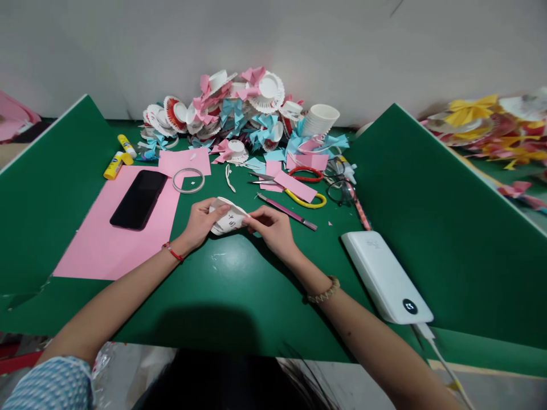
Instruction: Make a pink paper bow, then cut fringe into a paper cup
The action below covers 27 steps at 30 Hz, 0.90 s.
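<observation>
White paper cup point(228, 217), lying on its side and a bit squashed, is sitting at the center of the green table point(239, 296), and both hands are pinching it. The left hand point(200, 222) is gripping it from 9 o'clock, thumb pressing on the top edge, fingers curled under. The right hand point(272, 226) is closing in from 3 o'clock, fingertips narrowed onto the cup's rim.

At 9 o'clock from the cup, a black phone point(139, 199) is lying on a big pink paper sheet point(111, 245). A clear tape ring point(188, 180) is sitting at about 11 o'clock, and 2 yellow glue sticks point(117, 159) are lying farther out that way. Toward 1 o'clock, yellow-handled scissors point(299, 196) are resting half under pink scraps, with a thin craft knife point(287, 212) just beside the right hand. At 12 o'clock, a heap of finished paper crafts point(239, 114) is piling up against the wall. A white power bank point(387, 276) is lying around 4 o'clock.
</observation>
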Available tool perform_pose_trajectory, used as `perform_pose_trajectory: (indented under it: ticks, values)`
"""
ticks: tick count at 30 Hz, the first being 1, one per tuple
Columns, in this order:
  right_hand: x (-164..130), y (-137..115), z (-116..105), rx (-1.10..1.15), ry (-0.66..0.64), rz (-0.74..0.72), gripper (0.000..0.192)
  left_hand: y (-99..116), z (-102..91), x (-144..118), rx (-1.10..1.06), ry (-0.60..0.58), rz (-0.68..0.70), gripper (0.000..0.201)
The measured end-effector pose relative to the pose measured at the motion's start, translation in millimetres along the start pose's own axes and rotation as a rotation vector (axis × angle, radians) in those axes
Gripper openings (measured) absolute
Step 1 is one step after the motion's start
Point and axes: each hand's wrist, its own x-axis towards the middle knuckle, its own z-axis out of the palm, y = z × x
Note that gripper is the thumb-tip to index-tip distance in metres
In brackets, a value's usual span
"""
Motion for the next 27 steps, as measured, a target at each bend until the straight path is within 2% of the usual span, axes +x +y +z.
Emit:
perform_pose_trajectory:
  ticks: [8, 13, 22, 27]
  values:
    - [-1.3, -1.1, 1.8, -0.020, 0.047, -0.046, 0.035, 4.4, -1.8, -1.6, 0.174, -0.058, 0.087, 0.033]
    - [-1.3, -1.0, 1.4, -0.029, 0.068, -0.077, 0.034, 4.2, -2.9, -1.5, 0.202, -0.103, 0.059, 0.045]
    - [-0.7, 1.8, -0.6, -0.046, 0.033, -0.105, 0.027, 0.8, -3.0, 1.7, 0.122, -0.087, 0.014, 0.034]
    - [-1.6, 0.7, -0.4, -0.091, 0.032, -0.211, 0.017, 5.3, -0.5, -2.0, 0.206, -0.124, 0.053, 0.029]
